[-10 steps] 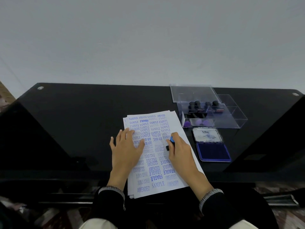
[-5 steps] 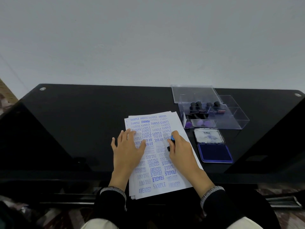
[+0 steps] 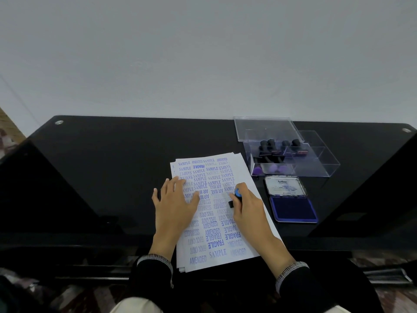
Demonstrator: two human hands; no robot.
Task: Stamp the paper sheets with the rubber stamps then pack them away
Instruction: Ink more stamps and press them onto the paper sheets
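Stamping step. Left hand (image 3: pixel 174 203) flat and relaxed, pressing down paper sheets (image 3: pixel 214 213) on black table (image 3: pixel 112 166). Right hand (image 3: pixel 247 207) gripping blue-topped stamp (image 3: pixel 237 195), pushed onto the top sheet. Next, probably: lift straight up, dab ink pad (image 3: pixel 293 208), find a bare spot.

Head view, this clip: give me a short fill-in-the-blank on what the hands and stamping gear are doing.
1. The right hand grips a stamp with a ____ top.
2. The left hand lies flat on the ____.
3. The ink pad sits with its lid ____.
4. The spare stamps stand in a clear ____.

Missing: blue; paper sheets; open; box
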